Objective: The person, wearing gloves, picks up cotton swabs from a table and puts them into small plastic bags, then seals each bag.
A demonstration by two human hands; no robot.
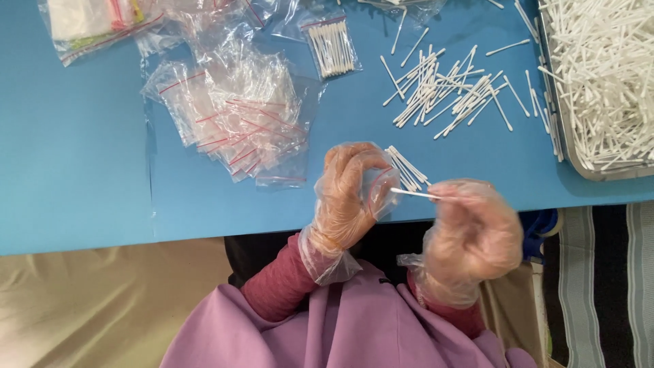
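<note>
Cotton swab point(415, 194) pinched in right hand point(473, 235), tip entering small clear bag point(379, 185) gripped by left hand point(346, 197).

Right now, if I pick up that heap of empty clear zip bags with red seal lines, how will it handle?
The heap of clear zip bags is probably floppy and very light: thin, crumpled film. The glossy, overlapping bags would likely slide apart rather than lift together.

Thin, glossy clear plastic gloves point(470, 232) and crinkly zip bags point(238, 116) contrast with the matt blue tabletop point(75, 136) and soft purple cloth sleeves point(272, 327).
</note>
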